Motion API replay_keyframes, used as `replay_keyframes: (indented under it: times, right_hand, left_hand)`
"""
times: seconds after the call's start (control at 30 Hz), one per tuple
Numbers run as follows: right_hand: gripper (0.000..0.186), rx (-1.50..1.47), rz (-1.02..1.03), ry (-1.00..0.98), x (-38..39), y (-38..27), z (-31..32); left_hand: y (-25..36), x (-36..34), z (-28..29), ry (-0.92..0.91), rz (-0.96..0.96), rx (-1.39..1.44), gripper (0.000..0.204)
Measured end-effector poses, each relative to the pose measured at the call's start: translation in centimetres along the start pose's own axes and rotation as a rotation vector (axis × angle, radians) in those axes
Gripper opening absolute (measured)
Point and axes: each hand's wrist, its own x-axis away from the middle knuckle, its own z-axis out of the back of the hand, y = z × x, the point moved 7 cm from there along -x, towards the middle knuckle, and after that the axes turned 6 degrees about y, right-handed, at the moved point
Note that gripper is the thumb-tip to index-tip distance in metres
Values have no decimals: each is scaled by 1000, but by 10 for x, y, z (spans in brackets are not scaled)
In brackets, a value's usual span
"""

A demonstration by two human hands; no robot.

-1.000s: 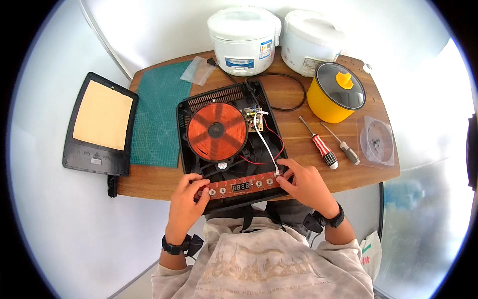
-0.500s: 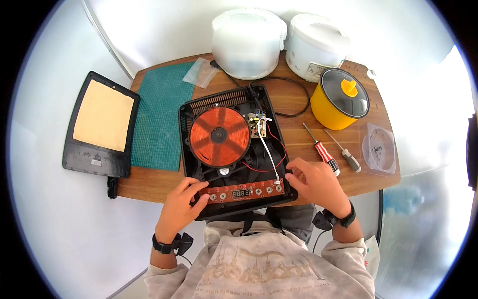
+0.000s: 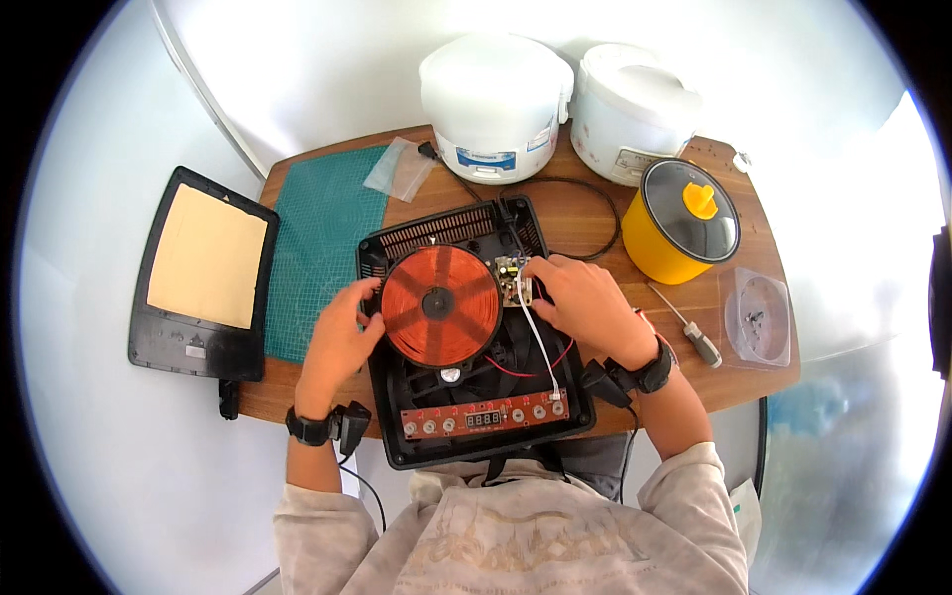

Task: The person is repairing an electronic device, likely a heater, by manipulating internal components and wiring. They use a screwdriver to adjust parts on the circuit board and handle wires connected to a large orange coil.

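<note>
An opened black induction cooker (image 3: 397, 436) lies on the wooden table, holding a round copper coil (image 3: 421, 337), a small circuit board (image 3: 513, 297) with red and white wires, and a red control board (image 3: 471, 418) along its front. My left hand (image 3: 339, 337) is at the coil's left edge, fingers curved and apart. My right hand (image 3: 590, 307) reaches over the small board's right side, bent fingertips at its wires, thumb apart; whether they touch is unclear. A red-striped screwdriver (image 3: 643, 315) is mostly hidden behind it; a grey-handled screwdriver (image 3: 702, 342) lies to its right.
The detached cooker cover (image 3: 198, 258) lies left of a green mat (image 3: 315, 238). Two white rice cookers (image 3: 496, 109) (image 3: 630, 114) stand behind; a yellow pot (image 3: 654, 248) is at right with a clear tray (image 3: 756, 342). A plastic bag (image 3: 397, 169) and a black cord (image 3: 610, 208) lie at the back.
Both hands have left the front control board and moved farther back, my left hand to the coil's side, my right to the small circuit board, now covering much of the red-striped screwdriver.
</note>
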Motion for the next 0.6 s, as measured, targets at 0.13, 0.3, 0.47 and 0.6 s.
replay_keyframes:
  times: [0.13, 0.3, 0.47, 0.6]
  right_hand:
    - [38, -49, -5, 0, -3, 0, -2]
    - [40, -12, 3, 64, -6, 1, -3]
    - [42, 24, 30, 3, -8, -6, -12]
    - [39, 40, 80, -22, -10, -8, -14]
  left_hand:
    - [6, 11, -7, -141, -56, 9, 65]
    - [10, 11, -7, -169, -127, 19, 70]
    - [6, -6, -7, -147, 17, 225, 65]
    - [-8, -27, -16, -152, 144, 222, 59]
